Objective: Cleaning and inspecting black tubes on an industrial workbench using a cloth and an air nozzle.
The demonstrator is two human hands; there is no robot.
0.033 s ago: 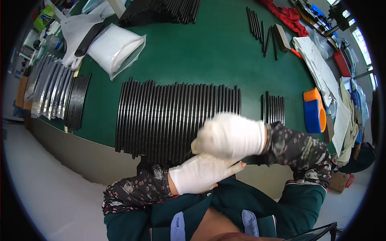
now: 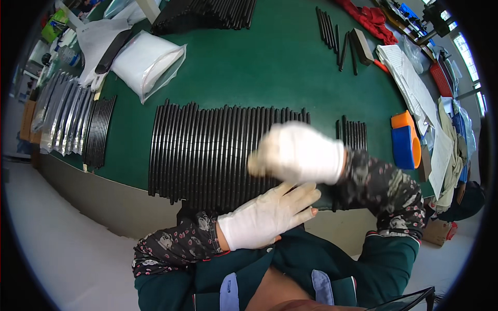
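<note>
A wide row of slim black rods [image 2: 207, 150] lies side by side on the green table. At its near edge, palm down, my left hand [image 2: 267, 215] wears a white glove with its fingers stretched out and slightly spread; a bare fingertip pokes from the glove. Above the right part of the row hovers my right hand [image 2: 298, 153], gloved in white too. Its fingers look curled but are smeared by motion, so whatever they may hold is hidden. Past the right wrist lies a smaller group of black rods [image 2: 355, 135], partly covered by my sleeve.
A white plastic-wrapped bundle [image 2: 148, 62] lies at the far left, near wrapped packs [image 2: 65, 114]. More black rods [image 2: 207, 13] pile up at the back. Toward the right are loose rods [image 2: 327, 28], a grey block [image 2: 362, 46], an orange-and-blue holder [image 2: 403, 147] and papers [image 2: 410, 83].
My right hand has lifted away from the left hand and moved up, farther over the row. The left hand's fingers now show more fully and lie more spread.
</note>
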